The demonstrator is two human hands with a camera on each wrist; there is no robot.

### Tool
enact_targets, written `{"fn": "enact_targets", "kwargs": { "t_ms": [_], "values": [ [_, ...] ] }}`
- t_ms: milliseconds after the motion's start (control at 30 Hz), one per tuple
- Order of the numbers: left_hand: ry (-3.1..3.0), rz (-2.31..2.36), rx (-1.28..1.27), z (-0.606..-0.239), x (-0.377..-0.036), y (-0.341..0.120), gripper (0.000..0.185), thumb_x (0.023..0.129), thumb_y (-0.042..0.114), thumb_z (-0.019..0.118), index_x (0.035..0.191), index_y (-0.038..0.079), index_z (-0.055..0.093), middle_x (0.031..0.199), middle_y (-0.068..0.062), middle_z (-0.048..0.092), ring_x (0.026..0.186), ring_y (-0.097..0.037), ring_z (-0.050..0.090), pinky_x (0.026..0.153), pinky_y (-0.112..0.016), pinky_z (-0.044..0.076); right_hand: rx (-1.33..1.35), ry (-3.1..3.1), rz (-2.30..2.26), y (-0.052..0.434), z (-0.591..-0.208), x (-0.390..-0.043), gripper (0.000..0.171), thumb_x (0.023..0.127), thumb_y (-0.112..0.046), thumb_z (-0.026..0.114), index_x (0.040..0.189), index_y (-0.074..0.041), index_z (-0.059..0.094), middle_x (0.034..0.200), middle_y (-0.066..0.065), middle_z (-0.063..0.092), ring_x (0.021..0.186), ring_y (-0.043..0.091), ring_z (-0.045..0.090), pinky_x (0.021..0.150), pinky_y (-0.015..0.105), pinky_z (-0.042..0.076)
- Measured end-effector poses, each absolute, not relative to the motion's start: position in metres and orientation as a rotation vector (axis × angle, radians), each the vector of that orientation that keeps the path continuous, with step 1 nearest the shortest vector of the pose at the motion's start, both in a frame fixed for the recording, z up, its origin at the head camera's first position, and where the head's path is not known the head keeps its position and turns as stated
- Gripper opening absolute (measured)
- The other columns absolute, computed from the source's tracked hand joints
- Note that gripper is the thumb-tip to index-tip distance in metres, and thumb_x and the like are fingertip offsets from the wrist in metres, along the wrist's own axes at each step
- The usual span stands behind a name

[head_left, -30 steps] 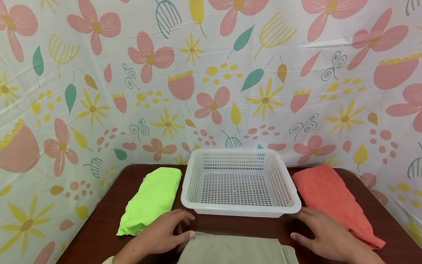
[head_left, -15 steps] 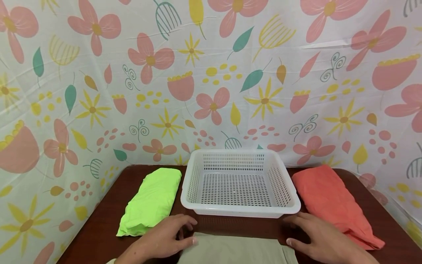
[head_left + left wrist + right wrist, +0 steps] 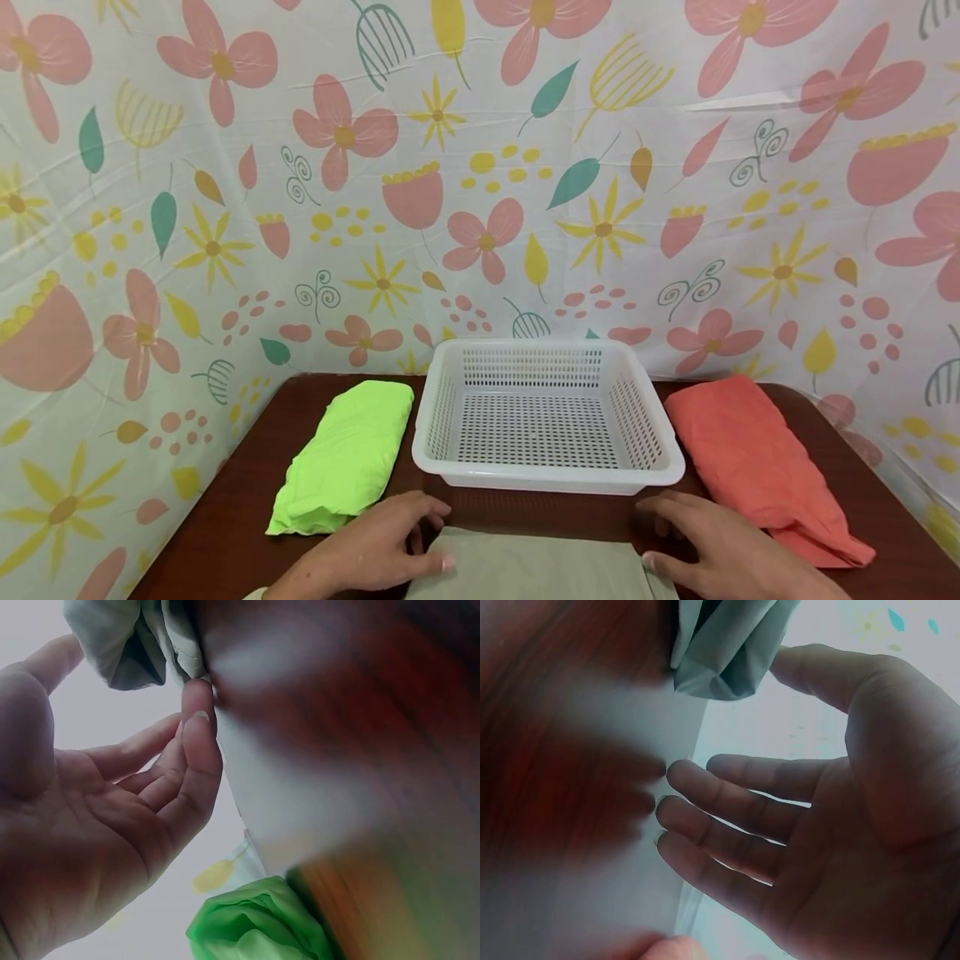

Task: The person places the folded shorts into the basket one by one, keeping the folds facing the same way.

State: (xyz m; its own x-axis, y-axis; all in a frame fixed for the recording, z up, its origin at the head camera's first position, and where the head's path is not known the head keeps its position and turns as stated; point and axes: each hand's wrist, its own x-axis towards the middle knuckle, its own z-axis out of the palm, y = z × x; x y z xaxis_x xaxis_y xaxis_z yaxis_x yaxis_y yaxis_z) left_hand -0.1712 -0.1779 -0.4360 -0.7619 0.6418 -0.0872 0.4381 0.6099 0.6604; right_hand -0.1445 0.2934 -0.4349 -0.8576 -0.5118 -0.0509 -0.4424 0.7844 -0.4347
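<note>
A folded grey-green cloth (image 3: 540,567) lies at the near edge of the head view, its lower part cut off by the frame. My left hand (image 3: 378,542) is at its left side, thumb on the cloth's upper face and fingers loosely bent. In the left wrist view a fingertip (image 3: 198,697) reaches the cloth's folded edge. At the opposite side is my right hand (image 3: 723,542), its thumb tip against the right edge. The right wrist view shows its fingers (image 3: 727,787) spread and relaxed, fingertips near the tabletop, apart from the folded cloth (image 3: 727,652).
Behind the cloth stands a white perforated plastic basket (image 3: 547,477). A folded neon-green cloth (image 3: 345,454) lies to its left, a folded coral-red cloth (image 3: 757,458) to its right. All rest on a dark brown table (image 3: 232,517), with a flower-print curtain (image 3: 480,208) behind.
Both hands have moved slightly inward to the grey-green cloth. The left thumb has come onto it and the right thumb has reached its edge. The cloths and basket have stayed put.
</note>
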Motion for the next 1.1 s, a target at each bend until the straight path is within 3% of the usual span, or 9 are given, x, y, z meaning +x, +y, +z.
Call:
{"fn": "enact_targets", "kwargs": {
  "t_ms": [467,800,1100],
  "values": [
    [2.489,0.786,0.929,-0.437,-0.168,-0.176,0.084,0.088,0.060,0.082,0.148,0.007,0.057,0.129,0.006,0.059,0.106,-0.001,0.057,0.087,-0.025,0.052,-0.721,2.569,-0.794,0.278,-0.435,-0.142,0.065,0.095,-0.054,0.076,0.141,-0.010,0.061,0.120,-0.007,0.062,0.094,-0.001,0.056,0.075,0.024,0.052],
    [2.504,0.785,0.977,-0.439,-0.162,-0.176,0.076,0.088,0.057,0.083,0.146,0.014,0.059,0.125,0.012,0.056,0.103,0.002,0.055,0.085,-0.022,0.051,-0.866,2.534,-0.722,0.275,-0.438,-0.142,0.068,0.094,-0.056,0.076,0.142,-0.011,0.062,0.125,-0.010,0.061,0.098,-0.003,0.054,0.082,0.025,0.055],
    [2.489,0.775,0.934,-0.442,-0.160,-0.171,0.069,0.083,0.057,0.087,0.139,0.023,0.064,0.121,0.017,0.057,0.108,0.001,0.054,0.090,-0.024,0.050,-1.076,2.540,-0.699,0.272,-0.443,-0.139,0.069,0.093,-0.054,0.079,0.140,-0.007,0.062,0.122,-0.013,0.054,0.098,-0.006,0.048,0.076,0.021,0.051]
  ]
}}
